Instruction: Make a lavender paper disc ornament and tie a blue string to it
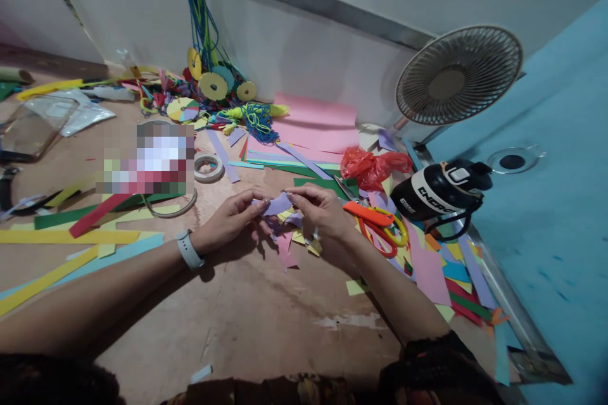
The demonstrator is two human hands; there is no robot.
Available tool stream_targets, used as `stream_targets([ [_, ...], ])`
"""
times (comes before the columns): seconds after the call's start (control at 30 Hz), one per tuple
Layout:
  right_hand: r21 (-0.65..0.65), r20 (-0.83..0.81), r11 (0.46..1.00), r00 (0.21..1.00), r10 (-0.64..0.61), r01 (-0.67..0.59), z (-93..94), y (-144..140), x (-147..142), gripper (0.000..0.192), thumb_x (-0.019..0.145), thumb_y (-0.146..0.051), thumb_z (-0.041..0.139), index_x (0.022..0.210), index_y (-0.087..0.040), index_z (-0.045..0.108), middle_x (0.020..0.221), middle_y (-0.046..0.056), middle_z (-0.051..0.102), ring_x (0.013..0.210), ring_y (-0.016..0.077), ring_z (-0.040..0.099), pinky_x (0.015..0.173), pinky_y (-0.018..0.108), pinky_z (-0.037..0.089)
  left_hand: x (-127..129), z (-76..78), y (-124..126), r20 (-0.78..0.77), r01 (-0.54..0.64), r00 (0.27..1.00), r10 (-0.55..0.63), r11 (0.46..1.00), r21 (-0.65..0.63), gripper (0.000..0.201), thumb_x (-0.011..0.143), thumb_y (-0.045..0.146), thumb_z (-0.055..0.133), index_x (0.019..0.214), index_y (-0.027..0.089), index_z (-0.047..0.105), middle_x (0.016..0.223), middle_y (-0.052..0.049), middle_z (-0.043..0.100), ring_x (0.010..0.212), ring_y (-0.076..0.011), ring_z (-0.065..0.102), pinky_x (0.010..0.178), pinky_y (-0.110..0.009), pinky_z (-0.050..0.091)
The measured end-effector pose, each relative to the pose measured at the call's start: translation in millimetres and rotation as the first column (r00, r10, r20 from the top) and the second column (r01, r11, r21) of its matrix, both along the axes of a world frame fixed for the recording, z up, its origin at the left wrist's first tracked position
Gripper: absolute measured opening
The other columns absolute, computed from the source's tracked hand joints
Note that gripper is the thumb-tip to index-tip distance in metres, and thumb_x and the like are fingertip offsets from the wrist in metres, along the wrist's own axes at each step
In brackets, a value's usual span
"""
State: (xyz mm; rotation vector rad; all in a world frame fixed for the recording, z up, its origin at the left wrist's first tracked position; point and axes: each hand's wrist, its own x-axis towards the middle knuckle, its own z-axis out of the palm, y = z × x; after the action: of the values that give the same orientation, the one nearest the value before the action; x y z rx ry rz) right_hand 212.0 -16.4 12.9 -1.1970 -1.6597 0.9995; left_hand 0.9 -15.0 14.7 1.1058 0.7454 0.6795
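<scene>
Purple paper piece (278, 204) sits at frame centre, pinched between left hand (228, 220) and right hand (323, 215), both closed on it; bare worktop (266, 323) lies below, orange scissors (377, 226) just right.

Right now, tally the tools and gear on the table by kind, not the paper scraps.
Scissors: 1
Tape roll: 1
Water bottle: 1
Desk fan: 1
Red plastic bag: 1
Total: 5

Both hands, left hand and right hand, pinch one purple paper piece.
</scene>
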Motion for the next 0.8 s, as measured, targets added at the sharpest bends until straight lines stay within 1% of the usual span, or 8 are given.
stream_targets([
  [0.13,-0.17,-0.164,0.983,0.986,0.041,-0.069,-3.4,-2.1,-4.1,0.031,0.083,-0.04,0.064,0.104,-0.019,0.071,0.092,0.004,0.071,0.073,0.0134,0.064,0.064,0.025,0.052,-0.3,-2.4,0.4,0.0,0.012,1.0,-0.012,1.0,0.015,0.029,0.089,0.04,0.059,0.102,0.016,0.051,0.066,-0.001,0.069,0.051,-0.0126,0.064,0.047,-0.02,0.049],
  [0.2,-0.202,-0.198,0.977,0.98,0.033,-0.074,-4.1,-2.4,-4.7,0.031,0.083,-0.041,0.064,0.102,-0.019,0.071,0.09,0.003,0.071,0.071,0.0134,0.064,0.063,0.025,0.052,-0.8,-3.5,0.4,0.036,0.014,0.999,-0.014,1.0,0.006,0.027,0.091,0.039,0.056,0.106,0.016,0.051,0.069,-0.002,0.068,0.055,-0.0132,0.065,0.049,-0.021,0.051],
  [0.3,-0.159,-0.191,0.987,0.981,-0.027,-0.004,-4.3,-0.5,-2.8,0.028,0.081,-0.039,0.065,0.098,-0.017,0.073,0.086,0.004,0.071,0.07,0.0133,0.063,0.062,0.025,0.051,-1.5,-5.6,0.8,0.104,0.006,0.995,-0.006,1.0,0.001,0.029,0.092,0.035,0.055,0.114,0.016,0.052,0.081,-0.004,0.068,0.066,-0.0152,0.067,0.052,-0.022,0.053],
  [0.37,-0.127,-0.181,0.991,0.982,-0.055,0.032,-4.5,1.2,-1.1,0.027,0.08,-0.038,0.066,0.097,-0.017,0.073,0.085,0.004,0.071,0.071,0.0132,0.063,0.062,0.025,0.05,-1.6,-7.1,1.0,0.131,0.007,0.991,-0.007,1.0,-0.002,0.031,0.092,0.033,0.054,0.118,0.016,0.051,0.085,-0.005,0.067,0.071,-0.0158,0.066,0.053,-0.023,0.053],
  [0.53,-0.111,-0.172,0.993,0.984,-0.057,0.038,-5.2,1.0,-1.7,0.026,0.081,-0.036,0.066,0.098,-0.018,0.073,0.087,0.005,0.072,0.07,0.0132,0.063,0.062,0.024,0.05,-1.9,-8.1,-0.3,0.138,0.013,0.99,-0.009,0.999,-0.03,0.033,0.093,0.03,0.052,0.124,0.019,0.048,0.084,-0.005,0.067,0.072,-0.0157,0.065,0.058,-0.024,0.052],
  [0.63,-0.113,-0.152,0.993,0.987,-0.05,0.033,-4.1,-1.5,-3.8,0.027,0.082,-0.037,0.064,0.1,-0.018,0.073,0.087,0.005,0.072,0.071,0.0141,0.064,0.063,0.026,0.051,-2.2,-5.7,-2.1,0.125,0.004,0.992,0.0,0.999,-0.032,0.035,0.092,0.028,0.055,0.125,0.021,0.046,0.084,-0.004,0.066,0.071,-0.0156,0.065,0.057,-0.023,0.052],
  [0.8,-0.116,-0.132,0.993,0.991,-0.028,0.013,-3.1,-4.2,-5.8,0.028,0.085,-0.039,0.061,0.102,-0.019,0.072,0.093,0.005,0.072,0.079,0.0169,0.066,0.068,0.029,0.055,-1.8,-0.7,-4.8,0.119,0.009,0.993,-0.007,1.0,-0.015,0.034,0.091,0.027,0.056,0.122,0.019,0.047,0.08,-0.003,0.066,0.065,-0.0143,0.064,0.055,-0.022,0.05],
])
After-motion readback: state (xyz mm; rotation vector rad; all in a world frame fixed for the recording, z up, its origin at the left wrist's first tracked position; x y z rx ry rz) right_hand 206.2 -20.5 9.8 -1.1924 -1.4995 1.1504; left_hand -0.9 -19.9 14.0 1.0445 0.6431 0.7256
